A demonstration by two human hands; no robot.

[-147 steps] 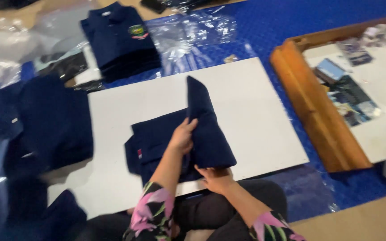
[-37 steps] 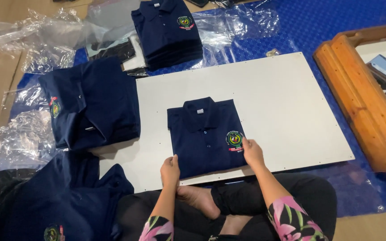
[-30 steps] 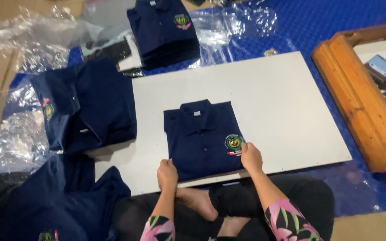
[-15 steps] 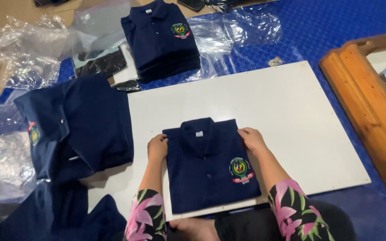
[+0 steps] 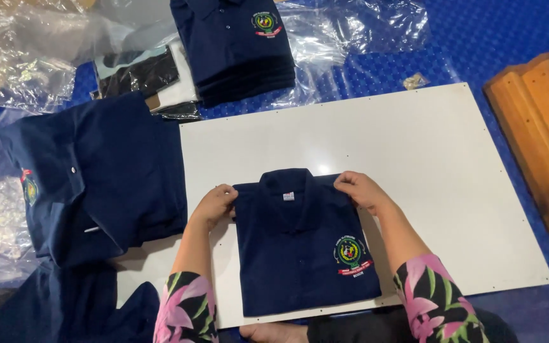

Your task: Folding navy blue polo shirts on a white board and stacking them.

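Left hand [image 5: 214,204] and right hand [image 5: 358,189] pinch the 2 shoulder corners of a folded navy polo shirt [image 5: 303,244] lying on a white board [image 5: 427,159].

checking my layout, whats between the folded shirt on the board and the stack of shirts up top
In the head view, only bare white board, then clear plastic wrap, between folded shirt and stack.

The white board [image 5: 414,159] lies bare above and to the right of the folded polo shirt [image 5: 303,248], so a hand could pass freely there. Left of the shirt, a loose heap of navy shirts [image 5: 103,178] overlaps the board's edge. Beyond the shirt, a stack of folded polos [image 5: 233,47] and crumpled plastic bags [image 5: 363,32] crowd the blue mat. Far right of the shirt, a wooden frame [image 5: 541,127] walls that side.
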